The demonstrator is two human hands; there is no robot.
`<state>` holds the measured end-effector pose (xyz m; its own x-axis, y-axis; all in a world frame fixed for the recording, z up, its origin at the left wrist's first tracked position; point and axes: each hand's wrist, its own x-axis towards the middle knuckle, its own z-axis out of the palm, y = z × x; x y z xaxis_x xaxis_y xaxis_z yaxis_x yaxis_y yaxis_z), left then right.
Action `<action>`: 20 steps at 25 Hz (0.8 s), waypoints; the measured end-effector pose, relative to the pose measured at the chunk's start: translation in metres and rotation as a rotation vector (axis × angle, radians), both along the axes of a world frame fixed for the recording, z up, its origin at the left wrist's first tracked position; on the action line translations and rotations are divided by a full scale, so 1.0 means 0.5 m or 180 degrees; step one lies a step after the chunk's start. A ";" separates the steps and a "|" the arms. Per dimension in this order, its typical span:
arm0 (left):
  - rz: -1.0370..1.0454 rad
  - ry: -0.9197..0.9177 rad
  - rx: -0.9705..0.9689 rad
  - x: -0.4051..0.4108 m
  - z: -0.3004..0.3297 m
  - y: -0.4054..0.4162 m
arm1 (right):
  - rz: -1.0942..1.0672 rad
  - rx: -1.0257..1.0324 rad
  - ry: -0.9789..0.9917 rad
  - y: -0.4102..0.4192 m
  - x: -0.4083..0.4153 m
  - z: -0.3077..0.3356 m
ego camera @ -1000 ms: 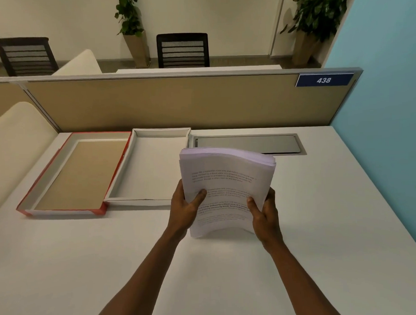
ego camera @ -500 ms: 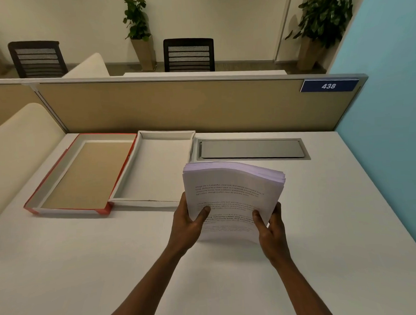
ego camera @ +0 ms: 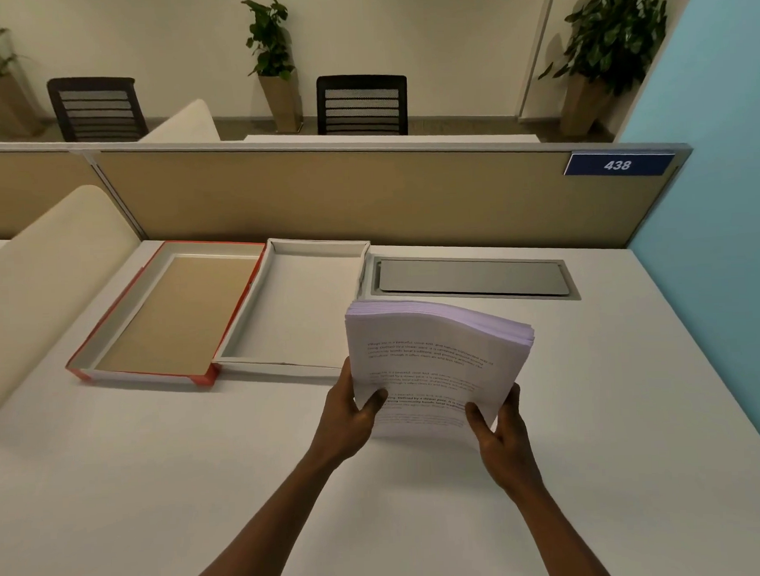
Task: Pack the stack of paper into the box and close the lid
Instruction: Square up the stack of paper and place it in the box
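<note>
- Both forearms come in from the bottom of my view, reaching forward and angled slightly toward each other over the white surface (ego camera: 161, 489).
- My left hand (ego camera: 350, 418) is clamped on the lower left edge of the stack of paper (ego camera: 432, 363), thumb (ego camera: 375, 398) lying across the printed top sheet, the rest of the fingers hidden behind the stack.
- My right hand (ego camera: 502, 434) grips the lower right corner the same way: thumb (ego camera: 475, 416) on the front, fingers wrapped round the back.
- So both hands are pinching the stack from opposite sides, wrists pretty straight, palms roughly facing each other.
- The stack is tilted up toward me, near upright, and the top edge sags into a wave, higher on the left and drooping to the right. Can't really tell if its bottom edge is touching the surface or just above it.
- The box (ego camera: 293, 308), white and open, sits just left of and behind the stack, with nothing in it.
- The lid (ego camera: 172, 312), red-edged with a brown inside, lies face-up right against the box's left side.
- Behind the stack there's a grey metal cable flap (ego camera: 472, 278) set flush in the surface, and then the tan partition (ego camera: 366, 193) with a blue 438 tag (ego camera: 618, 165).
</note>
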<state>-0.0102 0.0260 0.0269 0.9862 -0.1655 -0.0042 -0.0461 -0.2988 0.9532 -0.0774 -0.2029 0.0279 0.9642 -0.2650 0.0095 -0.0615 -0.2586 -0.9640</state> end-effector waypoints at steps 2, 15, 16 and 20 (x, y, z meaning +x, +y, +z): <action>-0.0061 -0.0052 0.0265 -0.001 -0.012 0.009 | -0.0030 -0.0282 -0.0050 -0.005 -0.001 -0.011; -0.0100 0.0272 0.0370 0.113 0.093 0.218 | 0.0089 -0.0226 0.0354 0.146 0.135 0.037; -0.0080 0.0376 0.0336 0.140 0.105 0.251 | 0.0140 -0.0121 0.0430 0.174 0.166 0.046; -0.0147 0.0735 0.0242 0.256 0.143 0.354 | 0.0307 0.0259 0.0756 0.265 0.297 0.074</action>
